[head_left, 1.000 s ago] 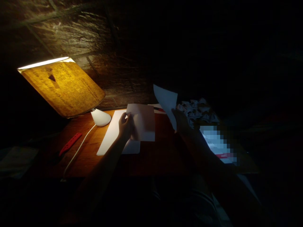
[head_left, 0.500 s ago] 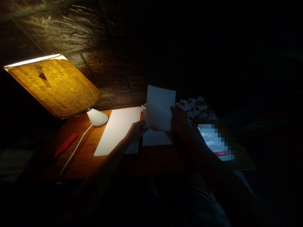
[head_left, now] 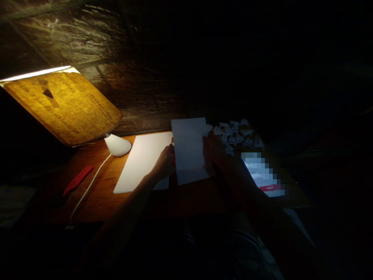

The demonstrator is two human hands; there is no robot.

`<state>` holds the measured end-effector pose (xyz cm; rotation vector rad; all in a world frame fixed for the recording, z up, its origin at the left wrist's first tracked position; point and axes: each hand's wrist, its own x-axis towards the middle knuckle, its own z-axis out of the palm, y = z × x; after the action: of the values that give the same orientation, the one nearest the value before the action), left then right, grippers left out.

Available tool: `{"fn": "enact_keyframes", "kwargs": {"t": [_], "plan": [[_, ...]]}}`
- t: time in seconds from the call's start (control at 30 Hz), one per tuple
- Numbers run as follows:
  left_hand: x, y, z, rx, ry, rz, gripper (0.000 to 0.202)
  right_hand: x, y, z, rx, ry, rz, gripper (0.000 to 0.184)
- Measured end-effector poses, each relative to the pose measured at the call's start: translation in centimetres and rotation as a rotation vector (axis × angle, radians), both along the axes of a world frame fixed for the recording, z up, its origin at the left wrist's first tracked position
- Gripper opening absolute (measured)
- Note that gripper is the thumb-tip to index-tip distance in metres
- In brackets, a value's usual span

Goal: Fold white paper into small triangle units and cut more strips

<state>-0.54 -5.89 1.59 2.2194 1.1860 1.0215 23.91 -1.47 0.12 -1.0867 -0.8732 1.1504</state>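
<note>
A white sheet of paper (head_left: pixel 189 155) stands tilted over the middle of the wooden table. My left hand (head_left: pixel 166 160) is closed at its left edge, fingers curled, fingertips partly hidden. On the right edge my right hand (head_left: pixel 214 147) is closed, gripping the sheet with the thumb in front; this hand is mostly in shadow. To the left, partly behind my left forearm, lies a stack of white paper (head_left: pixel 145 155). Several small folded paper pieces (head_left: pixel 239 136) lie beyond my right hand.
A white-based desk lamp (head_left: pixel 118 146) with a printed yellow shade (head_left: pixel 64 105) lights the left side. Its cord (head_left: pixel 87 190) runs past a long red object (head_left: pixel 78 179) on the table (head_left: pixel 99 202). A glowing, partly pixelated rectangle (head_left: pixel 262 175) lies right. Behind is a stone-like wall (head_left: pixel 87 39).
The sheet has come down and slightly left, and now covers the paper that showed beneath it. Both hands stay at its sides, the left one having shifted a little left.
</note>
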Motion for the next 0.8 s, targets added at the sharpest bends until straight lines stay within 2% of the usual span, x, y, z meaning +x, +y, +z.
{"fn": "enact_keyframes", "kwargs": {"t": [0.1,0.17,0.27,0.33,0.43,0.53,0.7,0.8], "plan": [[0.2,-0.2,0.6,-0.05,-0.163,0.019,0.019,-0.1,-0.5,0.6,-0.036,0.014,0.004,0.023],[0.2,-0.1,0.8,-0.128,-0.402,0.049,0.035,-0.2,-1.1,1.3,-0.045,0.038,0.079,0.022],[-0.1,0.3,0.8,-0.334,-0.782,0.07,0.066,-0.4,-1.9,2.3,-0.026,0.066,0.251,0.025],[-0.3,0.3,0.5,-0.468,-0.888,0.069,0.069,-0.7,-2.2,2.7,-0.005,0.045,0.343,0.029],[-0.2,0.0,-0.1,-0.571,-0.884,0.112,0.058,-1.4,-2.4,2.8,-0.006,0.016,0.399,0.038],[0.1,-0.4,-0.1,-0.63,-0.881,0.121,0.053,-1.8,-2.3,2.4,-0.014,0.047,0.382,0.045],[0.5,0.7,2.1,-0.804,-0.817,0.054,0.046,-1.2,-2.1,2.2,-0.007,0.093,0.323,0.049],[1.0,1.9,3.2,-0.826,-0.837,0.018,0.04,-0.7,-2.1,2.2,-0.001,0.078,0.302,0.045]]}}
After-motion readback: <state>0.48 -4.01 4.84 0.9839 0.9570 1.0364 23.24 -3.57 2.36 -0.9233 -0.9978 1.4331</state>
